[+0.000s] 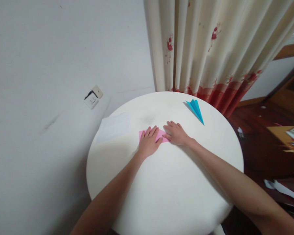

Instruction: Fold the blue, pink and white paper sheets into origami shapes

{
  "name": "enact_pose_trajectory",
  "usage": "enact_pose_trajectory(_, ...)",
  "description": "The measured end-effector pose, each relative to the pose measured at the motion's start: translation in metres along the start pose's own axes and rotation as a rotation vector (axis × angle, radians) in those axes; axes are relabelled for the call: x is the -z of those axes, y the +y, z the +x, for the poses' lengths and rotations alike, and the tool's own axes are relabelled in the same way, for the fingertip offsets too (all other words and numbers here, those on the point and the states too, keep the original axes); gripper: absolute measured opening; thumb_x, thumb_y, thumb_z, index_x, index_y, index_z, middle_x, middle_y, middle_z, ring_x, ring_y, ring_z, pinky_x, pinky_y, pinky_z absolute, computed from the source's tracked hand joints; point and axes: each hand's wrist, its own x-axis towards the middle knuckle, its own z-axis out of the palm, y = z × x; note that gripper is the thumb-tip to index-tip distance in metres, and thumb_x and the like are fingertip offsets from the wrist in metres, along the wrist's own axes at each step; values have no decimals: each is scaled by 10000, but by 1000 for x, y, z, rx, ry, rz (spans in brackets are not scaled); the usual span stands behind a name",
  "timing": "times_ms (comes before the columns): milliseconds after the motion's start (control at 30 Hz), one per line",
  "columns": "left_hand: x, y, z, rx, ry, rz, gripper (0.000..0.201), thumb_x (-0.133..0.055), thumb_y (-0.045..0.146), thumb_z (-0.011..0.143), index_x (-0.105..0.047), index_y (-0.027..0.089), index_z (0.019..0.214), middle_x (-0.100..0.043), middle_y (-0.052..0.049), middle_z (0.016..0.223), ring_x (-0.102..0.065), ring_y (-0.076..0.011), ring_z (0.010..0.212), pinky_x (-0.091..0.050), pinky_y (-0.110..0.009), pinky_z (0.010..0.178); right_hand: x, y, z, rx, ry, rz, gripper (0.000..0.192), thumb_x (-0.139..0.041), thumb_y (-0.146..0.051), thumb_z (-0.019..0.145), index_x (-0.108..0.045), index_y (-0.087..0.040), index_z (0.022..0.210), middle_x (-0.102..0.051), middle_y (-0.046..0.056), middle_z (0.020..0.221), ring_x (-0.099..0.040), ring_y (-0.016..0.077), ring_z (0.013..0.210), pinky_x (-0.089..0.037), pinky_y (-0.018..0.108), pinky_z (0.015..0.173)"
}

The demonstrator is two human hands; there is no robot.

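Note:
A folded sheet of pink paper lies flat on the round white table. My left hand rests open on its left part, fingers stretched forward and thumb out to the right. At the paper's right end is my right hand, palm down with its fingers extended, the thumb touching the pink paper. The hands hide much of the paper, including its right tip. Farther back on the right, apart from both hands, lies a blue paper airplane with its nose pointing toward me.
White paper sheets lie at the table's left edge. A wall with a socket stands on the left, and a patterned curtain hangs behind the table. To the right, a wooden surface holds papers above a dark floor.

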Motion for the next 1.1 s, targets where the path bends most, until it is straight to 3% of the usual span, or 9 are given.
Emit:
enact_pose_trajectory(133, 1, 1, 0, -2, -6, -5, 628, -332, 544, 1033, -323, 254, 1590, -280, -22, 1673, -205, -296, 1557, -215, -533, 1249, 3, 1, -1, 10, -110, -39, 638, -514, -522, 991, -433, -192, 1531, -253, 176, 1670, -179, 343, 1551, -187, 565, 1214)
enact_pose_trajectory(533, -2, -1, 2, 91, 18, -2, 667, -338, 574, 1019, -318, 231, 1591, -256, -40, 1681, -201, -315, 1555, -193, -571, 1245, 4, 3, 1, 12, -122, -35, 647, -517, -507, 992, -416, -193, 1549, -248, 192, 1668, -170, 358, 1552, -182, 579, 1215)
enact_pose_trajectory(900, -2, -3, 1, 70, 4, 14, 581, -293, 522, 1040, -352, 309, 1578, -245, -13, 1686, -189, -318, 1559, -192, -591, 1236, 5, 2, 0, 10, -142, -49, 632, -498, -495, 1001, -396, -236, 1568, -218, 170, 1681, -148, 355, 1557, -173, 580, 1217)
enact_pose_trajectory(1100, -1, -1, 1, 114, 10, -14, 609, -321, 514, 1031, -325, 276, 1592, -241, -22, 1686, -185, -318, 1559, -177, -587, 1244, 5, 1, -1, 18, -146, -43, 604, -493, -484, 1009, -407, -266, 1565, -226, 167, 1680, -145, 365, 1556, -174, 596, 1209)
